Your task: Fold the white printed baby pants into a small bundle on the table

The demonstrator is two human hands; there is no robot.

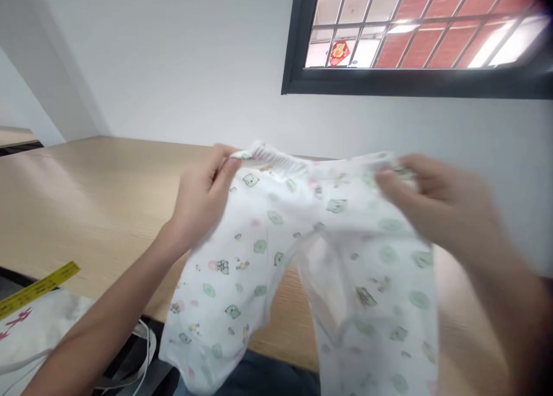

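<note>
Baby romper [259,281] | white, green animal print | ribbed neckband [276,158]

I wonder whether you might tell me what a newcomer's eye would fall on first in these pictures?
A white baby garment printed with small green animal motifs fills the middle of the view, held up by its top edge between the left hand and the blurred right hand. At the upper right, a dark-framed barred window shows red brick outside. A yellow ruler stands out at the lower left.
</note>
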